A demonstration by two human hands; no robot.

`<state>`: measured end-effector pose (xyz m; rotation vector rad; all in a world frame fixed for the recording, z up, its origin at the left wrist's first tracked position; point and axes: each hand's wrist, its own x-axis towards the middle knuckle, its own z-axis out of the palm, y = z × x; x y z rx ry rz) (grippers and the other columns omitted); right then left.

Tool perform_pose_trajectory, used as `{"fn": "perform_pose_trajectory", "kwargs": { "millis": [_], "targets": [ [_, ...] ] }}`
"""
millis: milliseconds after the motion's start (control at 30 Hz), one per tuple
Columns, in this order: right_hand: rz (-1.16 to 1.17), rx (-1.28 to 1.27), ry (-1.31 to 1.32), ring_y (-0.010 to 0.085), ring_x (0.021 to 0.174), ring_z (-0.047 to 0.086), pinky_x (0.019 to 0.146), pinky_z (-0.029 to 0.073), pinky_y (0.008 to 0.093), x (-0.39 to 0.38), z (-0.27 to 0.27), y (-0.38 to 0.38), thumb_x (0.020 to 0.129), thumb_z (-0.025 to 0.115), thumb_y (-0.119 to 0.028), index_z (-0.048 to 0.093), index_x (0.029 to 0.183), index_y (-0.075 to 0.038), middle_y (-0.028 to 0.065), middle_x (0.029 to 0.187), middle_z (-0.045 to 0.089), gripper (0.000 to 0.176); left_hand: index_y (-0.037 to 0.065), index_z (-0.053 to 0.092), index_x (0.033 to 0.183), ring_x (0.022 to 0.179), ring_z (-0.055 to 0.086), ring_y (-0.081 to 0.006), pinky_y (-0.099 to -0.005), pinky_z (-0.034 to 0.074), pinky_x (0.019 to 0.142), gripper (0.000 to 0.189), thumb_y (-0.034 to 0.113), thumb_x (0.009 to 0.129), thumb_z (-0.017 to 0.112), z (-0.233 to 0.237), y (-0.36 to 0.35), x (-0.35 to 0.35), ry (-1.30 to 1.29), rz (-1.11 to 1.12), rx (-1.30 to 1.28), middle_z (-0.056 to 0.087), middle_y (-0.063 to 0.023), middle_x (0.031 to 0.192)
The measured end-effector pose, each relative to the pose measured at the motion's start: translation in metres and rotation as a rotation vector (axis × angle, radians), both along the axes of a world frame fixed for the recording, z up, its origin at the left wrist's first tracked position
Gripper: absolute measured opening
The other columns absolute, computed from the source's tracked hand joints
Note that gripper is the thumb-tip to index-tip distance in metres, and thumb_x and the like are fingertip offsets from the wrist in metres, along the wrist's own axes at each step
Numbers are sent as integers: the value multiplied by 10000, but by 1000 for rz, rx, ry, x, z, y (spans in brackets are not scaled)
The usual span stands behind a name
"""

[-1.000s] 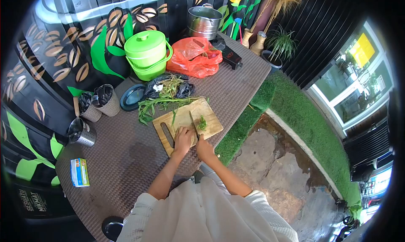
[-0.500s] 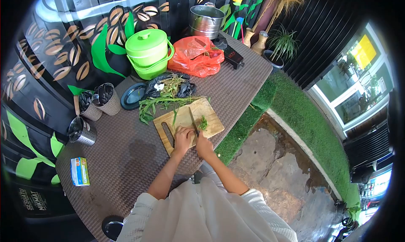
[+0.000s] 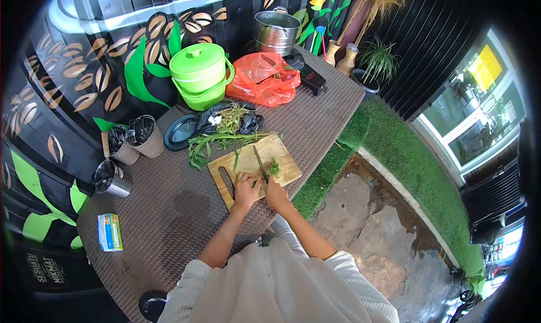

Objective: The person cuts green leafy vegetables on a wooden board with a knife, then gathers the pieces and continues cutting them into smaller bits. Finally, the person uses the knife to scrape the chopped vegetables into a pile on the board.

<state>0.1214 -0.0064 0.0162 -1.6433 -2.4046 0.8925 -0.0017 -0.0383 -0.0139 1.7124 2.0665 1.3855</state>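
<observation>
My right hand [image 3: 276,194] is wrapped round the handle of a kitchen knife [image 3: 260,160], whose blade points away from me over a wooden cutting board [image 3: 284,154]. A small heap of chopped greens [image 3: 273,167] lies on the board, just right of the blade. On the board's left half, my left hand [image 3: 245,191] is closed with its fingers bent close to the knife. A thin green stalk reaches down to these fingers; whatever they grip is mostly hidden. Long leafy greens [image 3: 205,146] lie along the board's far edge, partly on it.
Behind the greens are a black plastic bag [image 3: 252,120] and a dark plate [image 3: 178,133]. Farther back stand a green lidded bucket [image 3: 197,72], a red plastic bag [image 3: 262,80] and a steel pot [image 3: 276,32]. Cutlery holders [image 3: 145,137] and a small packet [image 3: 110,231] are on the left.
The view has shifted slightly, so the whole scene sits a little lower and to the right. Both hands and the knife keep nearly the same place on the board.
</observation>
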Motion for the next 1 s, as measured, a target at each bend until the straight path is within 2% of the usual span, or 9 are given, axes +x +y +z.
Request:
{"fn": "perform_pose_trajectory", "kwargs": {
  "millis": [167, 367, 467, 567, 667, 800, 867, 1000],
  "targets": [
    [-57, 9, -78, 445, 835, 624, 717, 498, 523, -4, -11, -16, 896, 462, -187, 333, 1151, 9, 293, 861, 627, 346, 4, 683, 791, 859, 549, -274, -375, 468, 772, 104, 103, 764, 663, -7, 2, 0, 14, -7, 51, 597, -113, 817],
    [25, 39, 16, 452, 806, 628, 717, 499, 528, -5, -7, 5, 899, 420, -175, 314, 1194, 16, 291, 852, 631, 367, -10, 638, 825, 890, 532, -299, -382, 445, 803, 105, 87, 792, 616, -3, 0, -1, 96, -23, 36, 580, -126, 870],
    [-26, 40, 10, 455, 801, 626, 709, 505, 519, -5, -3, -13, 891, 425, -151, 331, 1160, 18, 289, 829, 631, 331, -2, 621, 846, 911, 518, -309, -395, 428, 818, 95, 76, 815, 577, -2, 1, -1, 120, -26, 30, 569, -128, 893],
    [-60, 61, -105, 408, 802, 647, 699, 523, 473, -9, -13, -16, 882, 432, -157, 359, 1118, 22, 271, 840, 637, 305, 9, 623, 856, 912, 511, -308, -403, 422, 823, 92, 72, 824, 563, -8, 3, -1, 123, -19, 23, 563, -127, 888],
    [2, 109, -36, 408, 792, 648, 682, 522, 481, -11, -9, -4, 873, 444, -144, 364, 1098, 26, 271, 826, 637, 294, 13, 624, 849, 908, 507, -305, -400, 418, 829, 87, 72, 823, 566, -7, 0, -1, 132, -21, -15, 558, -126, 877],
    [-10, 11, 36, 449, 826, 627, 719, 493, 534, -12, 0, -9, 911, 421, -203, 355, 1099, 16, 306, 870, 620, 296, 0, 626, 860, 905, 507, -309, -392, 418, 828, 102, 67, 822, 559, -3, 0, 1, 117, -10, 3, 558, -126, 874],
    [-89, 4, -2, 457, 826, 621, 720, 483, 545, -12, -6, -24, 918, 428, -230, 347, 1126, 17, 306, 874, 620, 333, -14, 629, 872, 906, 509, -314, -395, 419, 823, 114, 56, 825, 553, 0, 2, 0, 131, -4, 5, 562, -130, 879],
    [-89, -4, 8, 457, 828, 622, 726, 485, 542, -19, -8, -7, 922, 418, -249, 323, 1194, 13, 300, 879, 623, 389, -12, 627, 867, 903, 510, -319, -400, 420, 822, 113, 61, 827, 551, -3, 2, -1, 133, -11, -11, 563, -136, 887]
  ]
}}
